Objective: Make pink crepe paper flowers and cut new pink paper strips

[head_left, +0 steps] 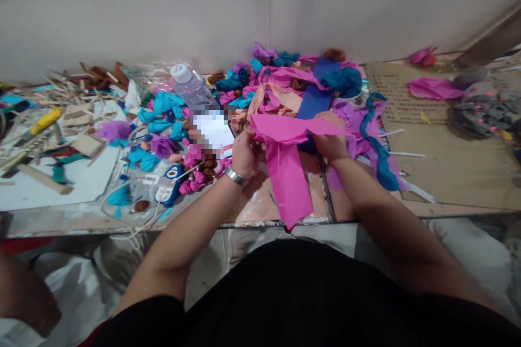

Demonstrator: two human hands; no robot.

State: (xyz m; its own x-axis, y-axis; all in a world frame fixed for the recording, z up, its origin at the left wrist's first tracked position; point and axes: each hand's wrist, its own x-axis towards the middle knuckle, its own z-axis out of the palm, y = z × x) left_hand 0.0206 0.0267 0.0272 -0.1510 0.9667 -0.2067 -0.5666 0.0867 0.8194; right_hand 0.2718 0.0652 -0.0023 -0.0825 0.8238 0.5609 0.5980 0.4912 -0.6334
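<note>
Both hands hold a long strip of bright pink crepe paper above the table edge. My left hand, with a metal watch at the wrist, pinches the strip's left end. My right hand grips its right part, fingers curled over the paper. The strip folds between the hands and its free end hangs down past the table's front edge. Behind the hands lies a heap of crumpled pink, purple, teal and blue paper, with a dark blue strip running through it.
A clear plastic bottle lies left of the heap. Wooden sticks and scraps, a yellow-handled tool, small paper flowers and a white cable crowd the left. A cardboard sheet covers the right. A wall stands behind.
</note>
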